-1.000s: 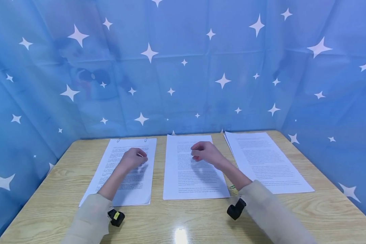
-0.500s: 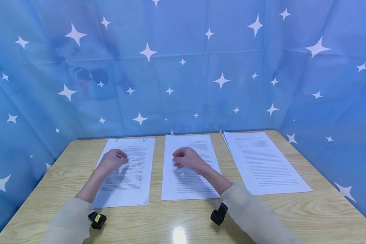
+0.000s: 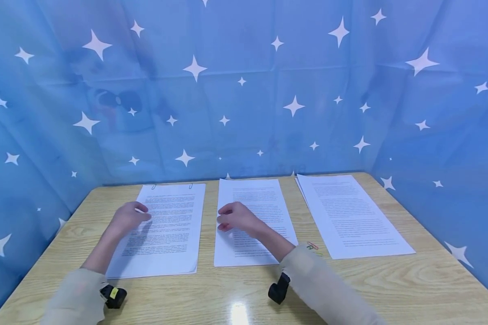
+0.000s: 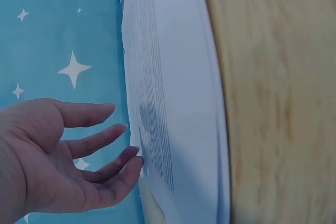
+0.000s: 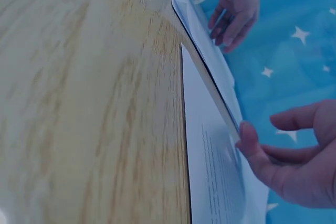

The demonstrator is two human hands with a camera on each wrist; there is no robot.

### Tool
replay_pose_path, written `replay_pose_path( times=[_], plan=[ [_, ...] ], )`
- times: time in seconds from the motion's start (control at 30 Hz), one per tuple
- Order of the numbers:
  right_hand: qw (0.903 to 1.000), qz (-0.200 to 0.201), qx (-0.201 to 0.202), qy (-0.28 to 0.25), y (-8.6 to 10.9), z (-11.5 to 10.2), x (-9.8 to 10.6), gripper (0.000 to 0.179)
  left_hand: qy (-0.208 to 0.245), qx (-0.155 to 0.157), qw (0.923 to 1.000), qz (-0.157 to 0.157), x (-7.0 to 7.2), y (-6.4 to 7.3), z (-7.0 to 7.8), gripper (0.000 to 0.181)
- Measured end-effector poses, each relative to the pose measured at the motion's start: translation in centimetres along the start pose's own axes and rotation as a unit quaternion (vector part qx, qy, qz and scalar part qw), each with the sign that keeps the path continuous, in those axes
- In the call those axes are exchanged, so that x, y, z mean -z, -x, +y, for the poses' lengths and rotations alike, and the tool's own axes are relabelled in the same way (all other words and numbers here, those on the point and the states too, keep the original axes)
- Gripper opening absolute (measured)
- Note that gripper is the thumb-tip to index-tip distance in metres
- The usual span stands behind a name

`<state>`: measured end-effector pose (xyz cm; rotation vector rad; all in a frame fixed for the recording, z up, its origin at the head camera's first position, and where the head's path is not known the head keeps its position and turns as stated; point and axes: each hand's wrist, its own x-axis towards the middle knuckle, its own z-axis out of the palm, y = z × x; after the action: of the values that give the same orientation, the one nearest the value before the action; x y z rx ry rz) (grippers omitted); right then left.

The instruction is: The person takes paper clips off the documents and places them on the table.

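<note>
Over the left edge of the left paper stack (image 3: 168,243) is my left hand (image 3: 131,216), holding nothing, its fingers loosely bent and spread. Two paper clips (image 3: 190,186) sit on that stack's top edge. My right hand (image 3: 239,216) is at the left side of the middle stack of printed sheets (image 3: 254,257), thumb and fingers apart with nothing between them. In the right wrist view, its fingertips are close to the paper's edge; I cannot tell if they touch it.
A third stack of printed sheets (image 3: 362,216) lies on the right of the wooden table (image 3: 195,298). Loose coloured paper clips (image 3: 313,246) lie between it and the right sleeve (image 3: 325,284). A blue curtain with white stars (image 3: 244,113) stands behind the table.
Both hands have moved left and a little towards me. The left hand went from mid-stack to its left edge; the right crossed the middle stack. The loose clips now show beside the right sleeve.
</note>
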<state>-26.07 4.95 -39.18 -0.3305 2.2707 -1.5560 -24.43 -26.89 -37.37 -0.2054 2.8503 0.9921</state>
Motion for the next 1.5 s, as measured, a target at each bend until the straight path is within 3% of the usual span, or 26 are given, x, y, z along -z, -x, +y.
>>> replay_pose_path(
  times=[0.2, 0.4, 0.6, 0.8, 1.13, 1.33, 1.5],
  plan=[
    [0.9989, -0.008, -0.002, -0.046, -0.6, -0.3, -1.2, 0.041, 0.004, 0.034, 0.9994, 0.002, 0.8, -0.1, -1.0, 0.048],
    [0.9932, 0.01, -0.036, -0.11, -1.4, -1.0, -2.9, 0.043, 0.018, 0.054, 0.9983, 0.01, 1.7, -0.2, -2.4, 0.054],
    [0.9864, 0.026, -0.052, -0.154, -1.8, -1.5, -3.9, 0.031, 0.043, 0.078, 0.996, 0.012, 1.8, 0.0, -2.6, 0.055],
    [0.9858, 0.038, -0.066, -0.149, -2.0, -1.7, -4.3, 0.016, 0.043, 0.088, 0.9952, 0.003, 2.0, 0.3, -2.4, 0.054],
    [0.9906, 0.03, -0.068, -0.115, -2.0, -1.9, -4.8, 0.014, 0.058, 0.097, 0.9935, -0.01, 2.0, 0.1, -3.2, 0.056],
    [0.9941, 0.047, -0.053, -0.082, -2.0, -1.7, -5.3, 0.006, 0.075, 0.085, 0.9935, -0.007, 1.8, 0.1, -3.5, 0.044],
    [0.9956, 0.073, -0.029, -0.051, -1.7, -1.6, -5.6, 0.012, 0.096, 0.078, 0.9923, -0.011, 2.0, 0.0, -3.9, 0.038]
  ],
)
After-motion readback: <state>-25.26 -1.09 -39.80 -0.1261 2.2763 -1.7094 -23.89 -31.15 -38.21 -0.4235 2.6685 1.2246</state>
